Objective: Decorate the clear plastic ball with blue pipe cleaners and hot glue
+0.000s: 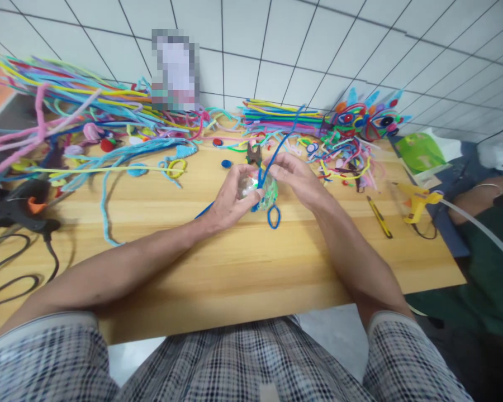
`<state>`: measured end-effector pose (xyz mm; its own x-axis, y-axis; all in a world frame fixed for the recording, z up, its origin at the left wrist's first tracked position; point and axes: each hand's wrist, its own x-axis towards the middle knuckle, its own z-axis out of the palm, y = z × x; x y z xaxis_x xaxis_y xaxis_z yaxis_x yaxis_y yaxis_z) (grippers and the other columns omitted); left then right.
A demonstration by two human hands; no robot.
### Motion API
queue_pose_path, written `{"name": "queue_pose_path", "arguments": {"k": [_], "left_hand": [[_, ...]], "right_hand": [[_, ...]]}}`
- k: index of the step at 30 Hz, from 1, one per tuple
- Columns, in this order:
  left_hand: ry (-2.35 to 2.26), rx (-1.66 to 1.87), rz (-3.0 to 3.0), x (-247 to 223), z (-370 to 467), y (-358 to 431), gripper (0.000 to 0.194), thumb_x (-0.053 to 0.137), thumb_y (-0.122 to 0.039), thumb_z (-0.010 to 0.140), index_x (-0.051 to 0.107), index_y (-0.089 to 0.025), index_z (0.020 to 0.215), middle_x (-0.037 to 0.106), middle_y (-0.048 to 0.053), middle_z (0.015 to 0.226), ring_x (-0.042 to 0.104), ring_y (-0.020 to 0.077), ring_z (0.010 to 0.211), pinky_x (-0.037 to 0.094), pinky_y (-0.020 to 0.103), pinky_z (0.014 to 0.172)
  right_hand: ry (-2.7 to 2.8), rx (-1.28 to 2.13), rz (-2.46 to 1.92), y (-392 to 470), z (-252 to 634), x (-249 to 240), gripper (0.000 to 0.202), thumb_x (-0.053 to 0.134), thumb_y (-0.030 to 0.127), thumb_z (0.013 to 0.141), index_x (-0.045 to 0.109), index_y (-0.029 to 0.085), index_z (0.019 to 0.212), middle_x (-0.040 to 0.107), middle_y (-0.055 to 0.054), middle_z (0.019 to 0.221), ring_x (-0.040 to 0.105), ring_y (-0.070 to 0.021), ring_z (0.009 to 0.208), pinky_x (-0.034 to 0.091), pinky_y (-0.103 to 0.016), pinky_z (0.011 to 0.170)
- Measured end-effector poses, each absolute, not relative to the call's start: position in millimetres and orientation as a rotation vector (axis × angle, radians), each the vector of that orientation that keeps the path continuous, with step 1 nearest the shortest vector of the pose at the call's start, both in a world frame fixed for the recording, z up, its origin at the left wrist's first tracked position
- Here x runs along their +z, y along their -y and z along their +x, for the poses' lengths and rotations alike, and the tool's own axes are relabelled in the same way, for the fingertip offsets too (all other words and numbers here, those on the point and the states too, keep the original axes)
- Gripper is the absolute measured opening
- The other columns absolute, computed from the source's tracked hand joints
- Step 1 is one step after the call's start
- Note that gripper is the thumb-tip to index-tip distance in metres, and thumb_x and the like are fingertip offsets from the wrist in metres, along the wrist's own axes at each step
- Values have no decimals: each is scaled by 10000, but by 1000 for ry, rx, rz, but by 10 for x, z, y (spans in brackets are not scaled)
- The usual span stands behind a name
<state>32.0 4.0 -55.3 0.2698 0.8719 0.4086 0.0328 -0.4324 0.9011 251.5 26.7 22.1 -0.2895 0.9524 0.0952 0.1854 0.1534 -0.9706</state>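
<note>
My left hand point(235, 198) is closed around a clear, rounded plastic piece point(247, 183) with green and blue bits at its right side; what exactly it is I cannot make out. A blue pipe cleaner point(283, 140) rises from this piece and slants up to the right. My right hand point(295, 176) pinches the blue pipe cleaner just above the clear piece. Below the hands, a small blue pipe cleaner loop point(274, 217) lies on the table. Pliers point(254, 154) with dark jaws lie just behind the hands, and a small blue coil point(226, 163) is left of them.
Bundles of coloured pipe cleaners point(280, 116) line the wall, with a larger heap point(121, 106) at left. On the right lie a yellow cutter knife point(379, 216) and a yellow glue gun point(419, 202). A black clamp-like tool point(25, 204) with cables sits at left. Another person's arm point(486, 198) is at far right.
</note>
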Motion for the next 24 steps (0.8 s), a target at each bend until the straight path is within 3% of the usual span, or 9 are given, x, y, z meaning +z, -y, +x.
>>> {"name": "queue_pose_path", "arguments": {"k": [4, 9, 14, 24], "left_hand": [[-842, 1354, 1708, -595, 328, -78, 536, 749, -526, 1030, 521, -279, 1447, 668, 90, 1345, 700, 241, 1165, 609, 402, 998], [-851, 1453, 1846, -654, 310, -154, 567, 751, -553, 1032, 517, -268, 1463, 632, 131, 1441, 642, 303, 1356, 540, 524, 1200], [-778, 1479, 1992, -671, 323, -159, 521, 684, -622, 1076, 538, -296, 1456, 629, 142, 1439, 616, 314, 1358, 545, 575, 1193], [-815, 1452, 2060, -710, 284, -208, 562, 617, -689, 1094, 527, -263, 1449, 617, 153, 1443, 619, 308, 1374, 546, 539, 1203]], "right_hand": [[1641, 1084, -1173, -235, 2558, 222, 639, 847, 842, 837, 769, 264, 1099, 811, -56, 1203, 737, -269, 1183, 597, -448, 1089], [1750, 872, -1217, 12, 2586, 32, 654, 846, 754, 880, 723, 282, 1316, 770, -101, 1443, 705, -328, 1396, 548, -564, 1229], [1886, 645, -1205, 255, 2595, -264, 730, 880, 631, 891, 626, 310, 1496, 684, -138, 1583, 662, -359, 1490, 541, -646, 1264], [1974, 346, -1122, 226, 2495, -491, 735, 807, 515, 953, 550, 257, 1592, 635, -214, 1635, 605, -392, 1553, 567, -667, 1235]]}}
